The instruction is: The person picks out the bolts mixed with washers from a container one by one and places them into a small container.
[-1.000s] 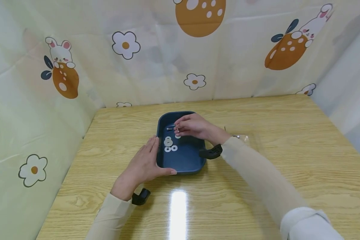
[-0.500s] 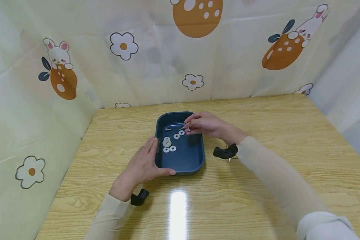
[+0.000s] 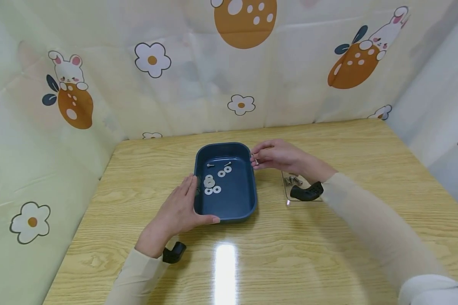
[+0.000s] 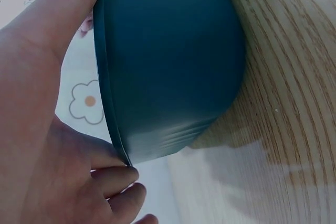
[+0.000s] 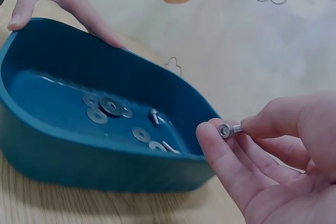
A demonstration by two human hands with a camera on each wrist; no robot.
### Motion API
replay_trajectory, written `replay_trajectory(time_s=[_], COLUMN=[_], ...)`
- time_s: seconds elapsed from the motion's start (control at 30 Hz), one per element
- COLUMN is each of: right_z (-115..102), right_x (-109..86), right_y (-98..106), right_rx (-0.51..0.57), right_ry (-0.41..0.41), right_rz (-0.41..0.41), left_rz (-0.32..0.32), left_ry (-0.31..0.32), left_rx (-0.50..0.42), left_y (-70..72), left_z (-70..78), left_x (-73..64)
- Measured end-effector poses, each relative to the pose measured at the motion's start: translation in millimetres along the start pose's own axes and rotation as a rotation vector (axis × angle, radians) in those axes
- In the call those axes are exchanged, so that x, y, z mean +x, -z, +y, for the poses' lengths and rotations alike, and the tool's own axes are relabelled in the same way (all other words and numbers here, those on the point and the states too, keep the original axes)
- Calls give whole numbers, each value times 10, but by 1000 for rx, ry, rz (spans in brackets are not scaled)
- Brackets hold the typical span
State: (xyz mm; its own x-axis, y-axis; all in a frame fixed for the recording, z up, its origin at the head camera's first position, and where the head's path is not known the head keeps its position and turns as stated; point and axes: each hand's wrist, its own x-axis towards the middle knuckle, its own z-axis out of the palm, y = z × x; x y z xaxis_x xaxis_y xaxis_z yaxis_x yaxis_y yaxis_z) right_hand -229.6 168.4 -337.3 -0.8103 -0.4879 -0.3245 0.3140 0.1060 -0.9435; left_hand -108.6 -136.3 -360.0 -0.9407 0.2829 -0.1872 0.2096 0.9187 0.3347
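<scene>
A dark blue plastic tray point(image 3: 229, 219) stands on the table. My left hand point(image 3: 173, 212) spans its near left corner, with straight fingers along the left rim and the thumb on the near rim. Just past the tray's right rim, my right hand point(image 3: 278, 155) pinches a small metal socket-head screw point(image 5: 227, 130) between thumb and fingers, its hex socket facing the right wrist camera. Inside the tray lie two similar screws, a left one point(image 3: 210, 165) and a right one point(image 3: 227, 164). Several flat washers point(image 3: 209, 182) lie below them, some overlapping.
A clear, shallow tray point(image 3: 289, 199) holding several bolts point(image 3: 293, 180) sits to the right, partly hidden under my right wrist. Behind the wooden table point(image 3: 137, 169) hangs a patterned curtain point(image 3: 194, 80). Light reflects off the table's front part.
My right hand has moved right from over the tray's inside to beyond its right rim, still pinching a screw. The second screw in the tray now shows uncovered. My left hand stays put.
</scene>
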Motion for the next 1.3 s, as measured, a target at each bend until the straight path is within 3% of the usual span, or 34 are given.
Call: replay_trajectory(time_s=[0.5, 0.77, 1.3], right_z=[54, 149, 340], right_x=[-364, -542, -585], right_y=[426, 627, 694], right_rx=[13, -63, -85], right_ry=[-30, -28, -75], right_rz=[5, 23, -1], left_rz=[15, 22, 27], left_ry=[-12, -15, -17], left_rx=[9, 11, 19], left_y=[-7, -5, -15], left_z=[8, -4, 2], left_x=[-8, -12, -8])
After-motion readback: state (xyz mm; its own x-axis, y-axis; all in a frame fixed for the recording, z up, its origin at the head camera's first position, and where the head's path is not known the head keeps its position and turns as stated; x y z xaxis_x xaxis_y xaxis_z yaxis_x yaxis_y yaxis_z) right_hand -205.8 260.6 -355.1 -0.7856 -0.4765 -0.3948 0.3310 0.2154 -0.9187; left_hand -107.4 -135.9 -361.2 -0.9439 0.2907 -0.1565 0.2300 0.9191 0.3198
